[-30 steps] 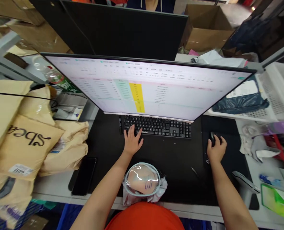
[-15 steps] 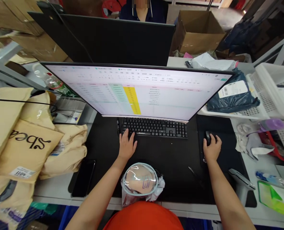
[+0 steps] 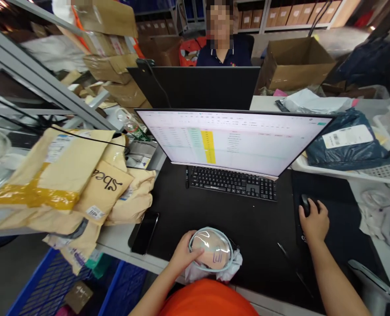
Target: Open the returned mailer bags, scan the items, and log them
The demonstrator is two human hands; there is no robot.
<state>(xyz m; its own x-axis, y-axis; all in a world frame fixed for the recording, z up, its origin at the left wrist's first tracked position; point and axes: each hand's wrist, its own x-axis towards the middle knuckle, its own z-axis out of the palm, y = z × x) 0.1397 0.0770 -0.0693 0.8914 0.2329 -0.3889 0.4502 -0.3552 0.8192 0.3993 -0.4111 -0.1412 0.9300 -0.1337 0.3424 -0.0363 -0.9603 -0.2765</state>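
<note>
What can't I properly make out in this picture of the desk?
Head view throughout:
Small writing on the screen: too small and blurred.
Part of the mouse: hidden by the right hand.
Underside of the clear-topped pouch: hidden by its own top; the left hand covers some rim.
Lower body of the co-worker: hidden by the rear monitor.

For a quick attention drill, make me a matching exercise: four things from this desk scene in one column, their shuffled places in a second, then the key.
Things:
1. left hand
2. right hand
3. phone
4. keyboard

Places:
A. beside the tan packages
B. at the rim of the round clear case
C. along the lower edge of the screen
D. on the mouse

Pairs: 1-B, 2-D, 3-A, 4-C
</note>
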